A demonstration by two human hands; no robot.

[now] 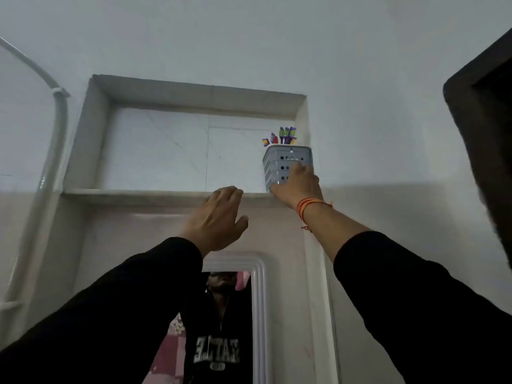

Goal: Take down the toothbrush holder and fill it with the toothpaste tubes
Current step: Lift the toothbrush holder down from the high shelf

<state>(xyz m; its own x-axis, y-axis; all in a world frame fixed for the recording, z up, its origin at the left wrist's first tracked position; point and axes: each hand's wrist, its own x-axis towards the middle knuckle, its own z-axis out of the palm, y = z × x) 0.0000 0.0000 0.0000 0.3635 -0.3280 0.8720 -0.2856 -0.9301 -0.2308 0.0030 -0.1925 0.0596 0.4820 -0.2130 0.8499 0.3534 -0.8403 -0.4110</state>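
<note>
- Your right hand (297, 182) is wrapped around the lower front of the toothbrush holder (286, 162), fingers (299, 169) pressed on its perforated face. Looks like a real hold, though you can't see how far the thumb gets round the back.
- Left hand (219, 214) is open and has nothing in it, fingers loosely curled, hovering just below the niche ledge (138, 193) and off to the holder's left.
- The holder sits at the right end of the wall niche (194, 134), tucked against its right side wall, base about level with the ledge. It stands upright, long axis vertical, and there's a small screw or hook near its top rim, so it may be hung rather than resting. Can't tell for sure.
- Colourful brush heads (282, 135) poke out the top.
- What matters next: the holder is straight above your right wrist and well overhead, so I'd guess a lift up first, then down towards you, keeping it vertical so nothing tips out.
- Right hand is clearly the nearer one; left could catch the base from the left.
- No toothpaste tubes in view anywhere, so filling is a long way off.
</note>
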